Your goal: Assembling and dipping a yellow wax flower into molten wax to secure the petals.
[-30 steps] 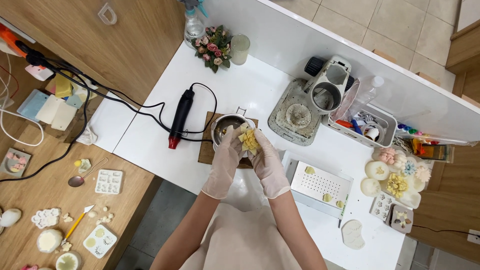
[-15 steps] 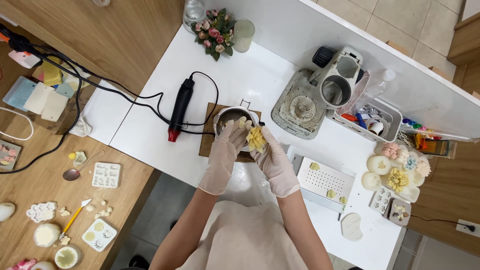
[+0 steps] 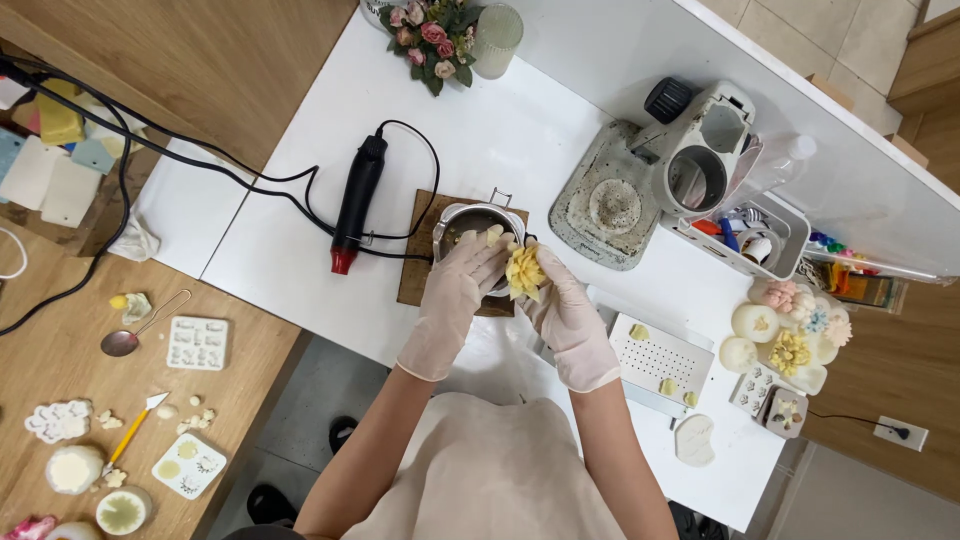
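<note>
Both my hands wear pale gloves and meet over a small metal pot on a brown wooden board. My right hand holds a yellow wax flower from below and behind. My left hand touches the flower's left side, fingertips pinching a pale petal piece beside it. The flower is just right of the pot's rim, above the white table.
A black heat gun with its cord lies left of the board. A grey scale and white machine stand behind. A perforated white tray, finished wax flowers and moulds sit right. A wooden bench with moulds lies left.
The view has drifted slightly and come closer. My hands stay together over the pot with the yellow flower; the left fingers have shifted along its petals.
</note>
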